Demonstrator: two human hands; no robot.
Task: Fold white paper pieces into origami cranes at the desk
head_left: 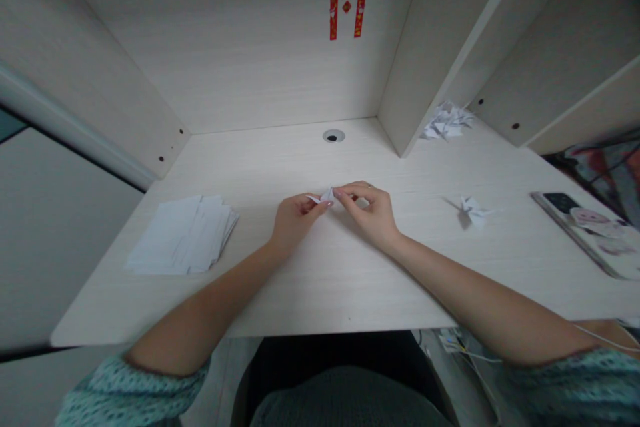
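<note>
A small folded white paper (327, 195), with a pointed tip sticking up, is held between both hands above the middle of the desk. My left hand (299, 215) pinches it from the left, thumb on the near side. From the right, my right hand (369, 208) grips its edge between thumb and index finger, the other fingers curled. The fingers partly cover the paper, so its full shape cannot be made out. Off to the right of my right hand lies a folded paper figure (473, 211), resembling a paper crane. A stack of white paper sheets (175, 237) rests left of my left hand.
A pile of folded white papers (447, 121) sits at the back right, beyond an upright divider (440, 47). A phone (590, 230) lies near the right edge. The desk (300, 300) has a round cable hole (333, 136) near the back panel.
</note>
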